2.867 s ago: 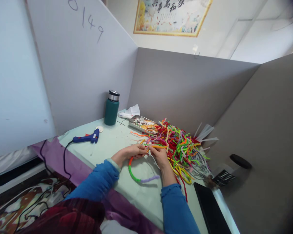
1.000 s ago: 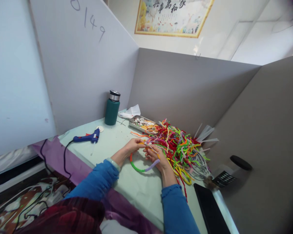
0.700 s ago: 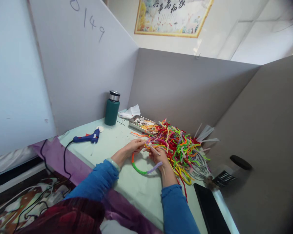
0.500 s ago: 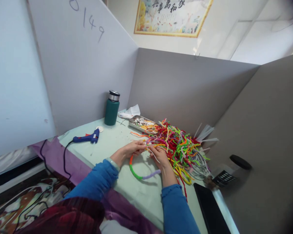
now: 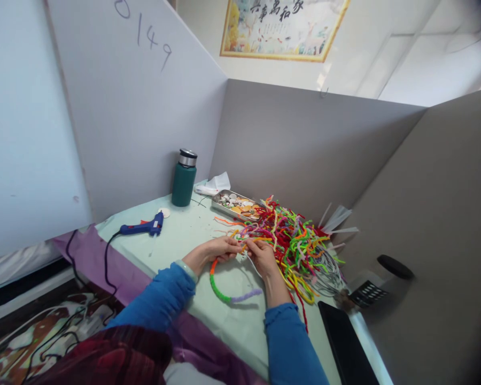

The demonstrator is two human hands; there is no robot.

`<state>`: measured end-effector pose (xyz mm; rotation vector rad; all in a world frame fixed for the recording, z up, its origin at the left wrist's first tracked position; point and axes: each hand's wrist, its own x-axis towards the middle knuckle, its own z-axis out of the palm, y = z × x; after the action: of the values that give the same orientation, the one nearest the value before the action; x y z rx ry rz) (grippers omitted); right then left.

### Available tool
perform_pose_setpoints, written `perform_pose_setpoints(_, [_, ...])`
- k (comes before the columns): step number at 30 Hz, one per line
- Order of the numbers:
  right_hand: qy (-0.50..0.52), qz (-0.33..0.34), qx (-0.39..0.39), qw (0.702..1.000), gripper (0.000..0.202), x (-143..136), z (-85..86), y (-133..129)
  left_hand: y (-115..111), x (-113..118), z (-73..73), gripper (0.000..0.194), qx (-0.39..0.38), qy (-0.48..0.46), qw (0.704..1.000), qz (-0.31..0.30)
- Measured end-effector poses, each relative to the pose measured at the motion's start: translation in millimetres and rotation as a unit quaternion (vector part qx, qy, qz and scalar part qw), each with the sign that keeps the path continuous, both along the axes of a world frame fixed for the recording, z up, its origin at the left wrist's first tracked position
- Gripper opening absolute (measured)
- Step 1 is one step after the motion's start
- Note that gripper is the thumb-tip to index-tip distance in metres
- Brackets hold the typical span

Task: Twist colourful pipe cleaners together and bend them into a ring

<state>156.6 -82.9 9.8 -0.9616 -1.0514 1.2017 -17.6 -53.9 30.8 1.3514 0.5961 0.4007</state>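
Note:
My left hand (image 5: pixel 223 249) is closed in a pinch on a curved wire wrapped in coloured pipe cleaner (image 5: pixel 220 295). The wrapped part hangs below that hand in an arc, orange near the fingers, then green, with a lavender end over the table. Close beside it, my right hand (image 5: pixel 260 255) pinches an orange-yellow pipe cleaner (image 5: pixel 244 247) between the two sets of fingertips. A bare white stretch of wire (image 5: pixel 253 265) comes out below the right fingers. The exact grip is partly hidden by the fingers.
A heap of colourful pipe cleaners (image 5: pixel 300 235) lies just beyond and right of my hands. Behind it stands a metal tray (image 5: pixel 216 205) of small discs. A green bottle (image 5: pixel 183 184), a blue glue gun (image 5: pixel 144 226) and a black flat object (image 5: pixel 347 342) are also on the table.
The hanging wrapped arc has swung slightly left, its lavender end now lower and apart from my right wrist. An orange-yellow strand shows more clearly between my fingertips.

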Motion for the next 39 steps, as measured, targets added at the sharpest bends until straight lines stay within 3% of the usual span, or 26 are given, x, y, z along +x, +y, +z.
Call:
perform_pose_setpoints(8, [-0.074,-0.035,0.051,0.995,0.029,2,-5.1,5,0,2,-2.5,0.048,0.014,0.018,0.999,0.033])
perform_pose_setpoints(16, [-0.128,-0.02,0.09,0.988,0.022,0,10.2,-6,5,2,-5.1,0.048,0.005,0.017,0.997,0.078])
perform_pose_setpoints(24, [-0.155,0.07,0.162,0.972,0.015,4,15.9,-13,3,0,-0.6,0.048,0.009,0.023,0.996,0.088])
perform_pose_setpoints(32, [-0.134,0.142,0.128,0.972,0.016,-1,25.1,-25,4,2,-2.0,0.048,0.03,0.017,0.99,0.136])
perform_pose_setpoints(39, [-0.101,0.187,0.093,0.973,0.035,-2,27.2,-25,4,1,-1.7,0.04,0.027,0.0,0.99,0.135])
